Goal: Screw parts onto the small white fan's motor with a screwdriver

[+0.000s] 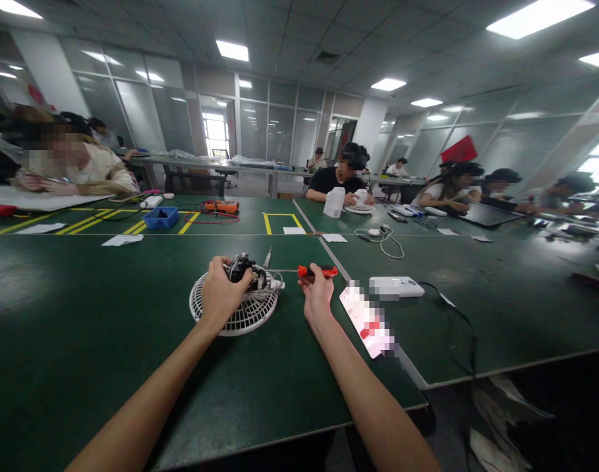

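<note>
My left hand is wrapped round a black motor assembly with wires, above a white round fan grille lying on the green table. In my right hand is a screwdriver with a red and black handle. Its thin shaft points left, toward the motor assembly; whether the tip touches it I cannot tell. From the fan's centre a metal shaft sticks up at a slant, just behind the motor assembly. A pale cable lies over the grille's right side.
Right of my right hand lie a phone and a white power bank with a black cable. Farther back are a blue bin, an orange multimeter and a white cable. Several people sit at the tables beyond.
</note>
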Demonstrator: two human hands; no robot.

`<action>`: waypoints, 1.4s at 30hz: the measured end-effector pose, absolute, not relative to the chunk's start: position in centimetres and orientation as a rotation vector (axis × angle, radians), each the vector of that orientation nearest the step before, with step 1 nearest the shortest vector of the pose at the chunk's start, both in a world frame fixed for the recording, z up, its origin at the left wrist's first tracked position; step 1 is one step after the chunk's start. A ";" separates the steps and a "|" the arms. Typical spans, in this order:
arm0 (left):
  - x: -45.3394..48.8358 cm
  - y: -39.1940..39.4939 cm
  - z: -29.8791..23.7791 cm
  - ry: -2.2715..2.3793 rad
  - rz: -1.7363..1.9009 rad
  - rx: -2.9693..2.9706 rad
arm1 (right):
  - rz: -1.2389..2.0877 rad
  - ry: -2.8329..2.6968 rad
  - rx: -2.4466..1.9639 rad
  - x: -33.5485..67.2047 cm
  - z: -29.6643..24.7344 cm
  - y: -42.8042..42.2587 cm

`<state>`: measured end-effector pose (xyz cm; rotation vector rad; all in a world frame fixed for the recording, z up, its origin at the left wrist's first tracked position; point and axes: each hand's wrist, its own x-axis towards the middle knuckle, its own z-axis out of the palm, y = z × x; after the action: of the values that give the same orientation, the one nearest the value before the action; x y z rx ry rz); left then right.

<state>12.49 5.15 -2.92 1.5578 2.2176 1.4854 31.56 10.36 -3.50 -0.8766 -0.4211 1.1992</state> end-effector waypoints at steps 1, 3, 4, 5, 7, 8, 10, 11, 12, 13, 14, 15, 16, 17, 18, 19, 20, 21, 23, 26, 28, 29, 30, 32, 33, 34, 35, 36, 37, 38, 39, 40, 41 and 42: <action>12.4 5.2 -3.1 2.209 1.501 1.566 | 1.193 -0.436 -0.876 31.6 -3.6 10.4; 12.4 5.1 -3.5 2.188 1.540 1.586 | 1.190 -0.459 -0.879 31.6 -3.7 10.4; 12.4 5.1 -3.7 2.179 1.562 1.594 | 1.191 -0.467 -0.881 31.6 -3.7 10.3; 12.3 5.1 -3.8 2.172 1.581 1.600 | 1.193 -0.470 -0.884 31.6 -3.7 10.3; 12.3 5.1 -3.9 2.166 1.606 1.599 | 1.196 -0.466 -0.893 31.5 -3.6 10.2; 12.3 5.1 -4.0 2.164 1.613 1.599 | 1.197 -0.463 -0.899 31.5 -3.6 10.2; 12.2 5.2 -4.1 2.160 1.621 1.597 | 1.201 -0.463 -0.908 31.5 -3.5 10.1; 12.2 5.2 -4.1 2.161 1.620 1.594 | 1.205 -0.465 -0.910 31.4 -3.4 10.1; 12.2 5.3 -4.1 2.164 1.618 1.588 | 1.211 -0.464 -0.910 31.4 -3.4 10.0; 12.2 5.3 -4.1 2.169 1.614 1.580 | 1.218 -0.460 -0.909 31.4 -3.3 10.0; 12.2 5.3 -4.1 2.175 1.610 1.570 | 1.226 -0.452 -0.909 31.4 -3.3 9.9; 12.2 5.3 -4.1 2.179 1.609 1.561 | 1.233 -0.441 -0.910 31.4 -3.3 9.9; 12.2 5.2 -4.0 2.183 1.609 1.554 | 1.240 -0.427 -0.912 31.3 -3.3 9.9; 12.2 5.2 -4.0 2.184 1.611 1.549 | 1.249 -0.416 -0.912 31.3 -3.3 9.8; 12.2 5.1 -4.0 2.184 1.612 1.546 | 1.258 -0.407 -0.911 31.3 -3.4 9.8; 12.2 5.1 -3.9 2.184 1.612 1.545 | 1.267 -0.400 -0.909 31.3 -3.4 9.8; 12.2 5.0 -3.9 2.183 1.611 1.544 | 1.276 -0.394 -0.905 31.2 -3.4 9.8; 12.2 5.0 -3.9 2.182 1.611 1.544 | 1.286 -0.389 -0.899 31.2 -3.4 9.8; 12.2 5.0 -3.9 2.176 1.611 1.544 | 1.305 -0.376 -0.884 31.2 -3.4 9.9; 12.3 5.0 -3.9 2.173 1.615 1.538 | 1.320 -0.357 -0.862 31.4 -3.1 10.0; 12.4 5.0 -3.8 2.175 1.613 1.526 | 1.327 -0.356 -0.843 31.6 -2.9 10.0; 12.4 4.9 -3.7 2.174 1.612 1.519 | 1.335 -0.354 -0.831 31.7 -2.8 10.1; 12.4 4.9 -3.7 2.173 1.610 1.513 | 1.348 -0.349 -0.818 31.7 -2.7 10.1; 12.5 4.9 -3.7 2.177 1.606 1.503 | 1.385 -0.328 -0.801 31.7 -2.6 10.1; 12.5 4.9 -3.7 2.179 1.604 1.504 | 1.401 -0.319 -0.798 31.7 -2.6 10.0; 12.5 4.9 -3.7 2.179 1.604 1.509 | 1.410 -0.313 -0.799 31.6 -2.6 10.0; 12.4 4.9 -3.8 2.178 1.604 1.514 | 1.407 -0.313 -0.803 31.5 -2.7 10.0; 12.4 4.9 -3.8 2.178 1.607 1.518 | 1.397 -0.320 -0.810 31.4 -2.8 9.9; 12.4 5.0 -3.9 2.177 1.613 1.523 | 1.385 -0.333 -0.815 31.3 -2.8 9.9; 12.4 5.0 -3.9 2.177 1.621 1.525 | 1.380 -0.349 -0.819 31.3 -2.9 9.9; 12.4 5.0 -3.9 2.177 1.629 1.528 | 1.381 -0.363 -0.820 31.3 -2.9 10.0; 12.4 4.9 -3.9 2.174 1.634 1.531 | 1.387 -0.372 -0.817 31.4 -3.0 10.1; 12.4 4.9 -3.9 2.171 1.636 1.535 | 1.394 -0.375 -0.807 31.5 -2.9 10.2; 12.4 4.9 -3.8 2.167 1.634 1.538 | 1.402 -0.374 -0.792 31.6 -2.9 10.2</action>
<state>12.40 4.90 -3.84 1.5377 2.1672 1.6335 31.61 10.25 -2.90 -0.7920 -0.3744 1.4015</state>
